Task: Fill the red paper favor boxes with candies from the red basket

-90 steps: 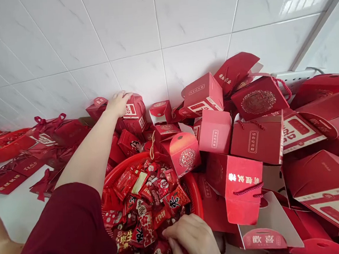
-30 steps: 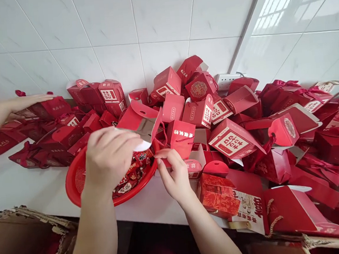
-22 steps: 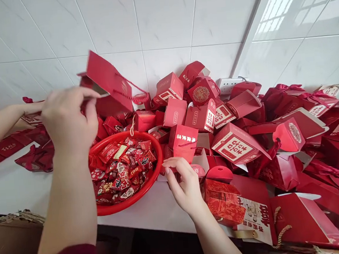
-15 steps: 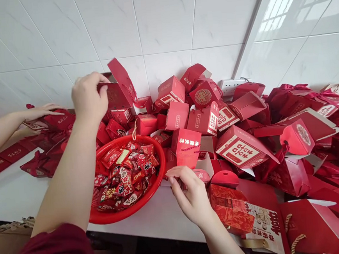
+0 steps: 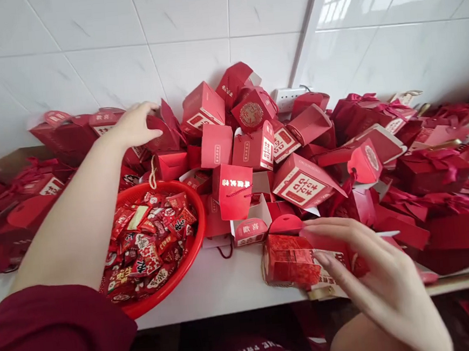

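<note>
My left hand [image 5: 139, 126] reaches to the back of the heap, its thumb and fingers round the side of a dark red box [image 5: 165, 131] with a raised flap. My right hand [image 5: 372, 273] is at the lower right with fingers spread and nothing in it, its fingertips beside a patterned red-orange box [image 5: 290, 260]. Between my arms, a red plastic basket [image 5: 197, 240] is filled with wrapped sweets [image 5: 143, 258]. Beside its right rim, an open box with pale inner flaps [image 5: 249, 229] sits near the front of the heap.
Many red gift boxes [image 5: 300, 184] are piled along the tiled wall [image 5: 189, 17]. More boxes [image 5: 34, 213] lie at the left. A white power strip [image 5: 287, 98] is behind the pile. The white table's [image 5: 223, 287] front edge runs below.
The view has turned right, and the other person's hands have left it. My left hand has lowered the flapped box onto the heap. My right hand has moved right, away from the basket.
</note>
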A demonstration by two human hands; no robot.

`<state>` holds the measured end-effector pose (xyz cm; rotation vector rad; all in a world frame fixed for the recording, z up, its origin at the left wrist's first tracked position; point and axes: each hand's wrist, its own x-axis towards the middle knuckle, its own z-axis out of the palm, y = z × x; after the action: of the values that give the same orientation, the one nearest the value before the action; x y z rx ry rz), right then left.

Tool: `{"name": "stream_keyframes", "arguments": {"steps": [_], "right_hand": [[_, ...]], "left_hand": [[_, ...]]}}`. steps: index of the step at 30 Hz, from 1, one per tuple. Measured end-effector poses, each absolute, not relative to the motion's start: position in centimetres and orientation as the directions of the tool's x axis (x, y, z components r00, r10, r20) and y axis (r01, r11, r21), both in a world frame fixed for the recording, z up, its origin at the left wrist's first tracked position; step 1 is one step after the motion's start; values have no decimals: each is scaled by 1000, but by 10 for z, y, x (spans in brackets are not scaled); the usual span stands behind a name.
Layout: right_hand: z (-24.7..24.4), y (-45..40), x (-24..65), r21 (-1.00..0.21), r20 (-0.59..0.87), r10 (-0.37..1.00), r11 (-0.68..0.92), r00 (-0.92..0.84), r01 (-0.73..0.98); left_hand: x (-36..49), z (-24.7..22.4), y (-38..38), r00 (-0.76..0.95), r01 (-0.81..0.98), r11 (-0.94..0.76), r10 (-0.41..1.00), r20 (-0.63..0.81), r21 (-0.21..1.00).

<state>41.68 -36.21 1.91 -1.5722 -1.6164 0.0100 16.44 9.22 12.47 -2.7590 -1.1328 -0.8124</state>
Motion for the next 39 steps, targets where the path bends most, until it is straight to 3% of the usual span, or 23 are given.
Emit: {"name": "stream_keyframes", "arguments": {"steps": [7, 12, 18, 22, 25, 28, 31, 35, 39], "right_hand": [[-30, -369, 446, -517, 225, 964, -8, 144, 856], [-54, -354, 434, -489, 200, 976, 22, 88, 872], [-4, -359, 441, -619, 335, 941, 258, -48, 742], [71, -346, 443, -651, 518, 849, 313, 104, 691], [131, -311, 443, -544, 721, 618, 225, 313, 808], [181, -251, 458, -307, 881, 428, 197, 200, 931], [213, -175, 486, -213, 907, 408, 238, 102, 948], [230, -68, 504, -301, 928, 293, 223, 231, 927], [227, 21, 487, -349, 885, 411, 278, 218, 895]], "left_hand": [[168, 129, 43, 574, 673, -739, 545, 611, 25], [176, 139, 0, 656, 613, -790, 494, 571, -20], [187, 147, -37, 731, 464, -885, 402, 551, 30], [205, 147, -52, 802, 348, -937, 315, 508, 31], [217, 145, -52, 812, 362, -932, 325, 484, 19], [217, 143, -41, 774, 429, -902, 394, 495, 47], [205, 139, -29, 764, 440, -895, 417, 493, 76], [187, 133, -23, 808, 409, -907, 412, 421, 103], [187, 127, -29, 821, 447, -870, 491, 292, 208]]}}
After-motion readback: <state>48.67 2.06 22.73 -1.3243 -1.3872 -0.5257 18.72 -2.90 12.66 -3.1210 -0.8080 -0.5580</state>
